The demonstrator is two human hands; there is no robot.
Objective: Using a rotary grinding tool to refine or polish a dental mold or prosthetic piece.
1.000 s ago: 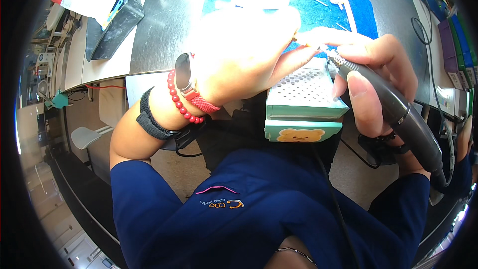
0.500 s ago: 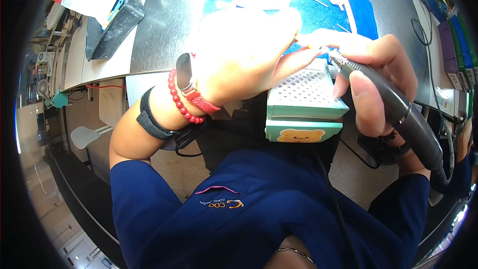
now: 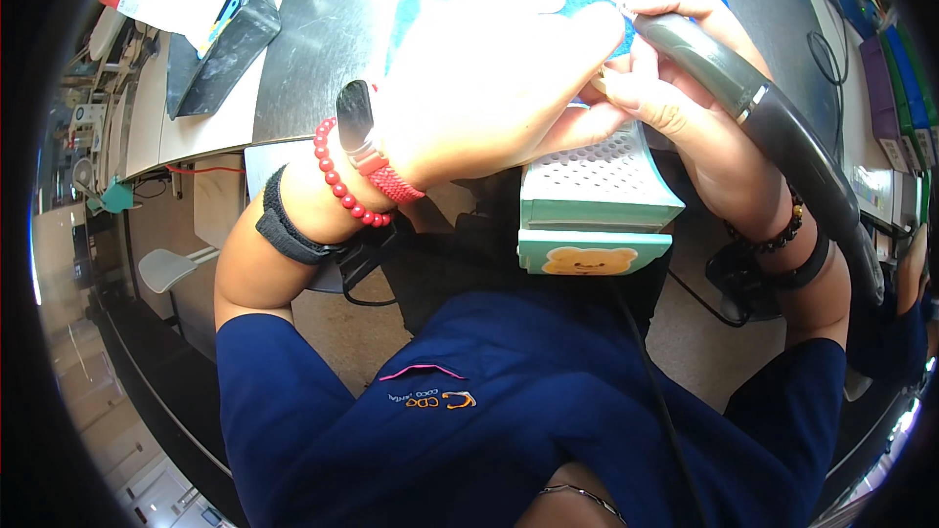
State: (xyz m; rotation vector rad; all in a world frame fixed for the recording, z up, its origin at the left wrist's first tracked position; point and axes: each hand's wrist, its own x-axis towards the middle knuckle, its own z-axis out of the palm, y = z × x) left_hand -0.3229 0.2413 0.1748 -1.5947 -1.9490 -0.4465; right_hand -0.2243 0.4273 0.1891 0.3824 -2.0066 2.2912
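My left hand, washed out by glare, is closed with its thumb and fingers pinching a small yellowish piece, mostly hidden by the fingertips. My right hand grips a dark rotary handpiece, whose tip points up and left, past the left fingertips. The right fingertips meet the left ones at the small piece. Just below both hands stands a mint-green box with a perforated white top and a bear sticker on its front.
A blue mat with tools and pale items, partly lost in glare, lies beyond my hands on the metal bench top. At the left sits a black tray. A cable and upright folders are at the right.
The handpiece tip has swung up and away from the small piece. My right hand has turned, and its fingers have come to the piece at my left fingertips.
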